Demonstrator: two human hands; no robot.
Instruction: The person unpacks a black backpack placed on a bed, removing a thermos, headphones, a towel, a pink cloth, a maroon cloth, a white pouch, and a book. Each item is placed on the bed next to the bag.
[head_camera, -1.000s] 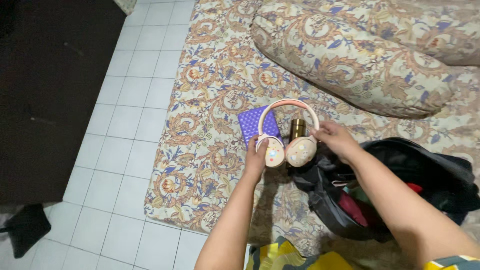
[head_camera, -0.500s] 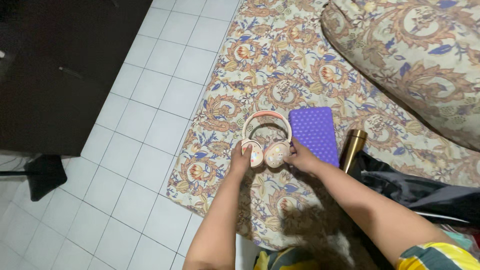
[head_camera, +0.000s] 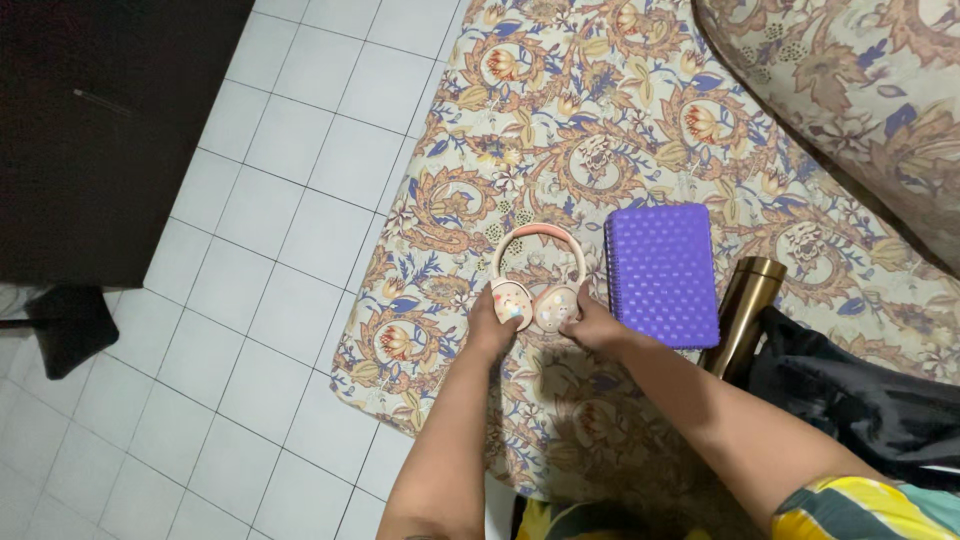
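Pink and cream headphones (head_camera: 537, 268) lie on a floral patterned mattress (head_camera: 560, 130), close to its left side. My left hand (head_camera: 492, 330) grips the left ear cup. My right hand (head_camera: 592, 326) grips the right ear cup. Just right of the headphones lies a purple textured notebook (head_camera: 663, 272), and beyond it a gold metal bottle (head_camera: 742, 312) on its side.
A black bag (head_camera: 860, 400) sits at the right by the bottle. A large floral cushion (head_camera: 860, 90) fills the upper right. White floor tiles (head_camera: 280, 200) run along the left, with dark furniture (head_camera: 90, 130) at the far left.
Both hands have carried the headphones left, from beside the bag past the notebook, and lowered them onto the mattress. The camera view has shifted and come closer.
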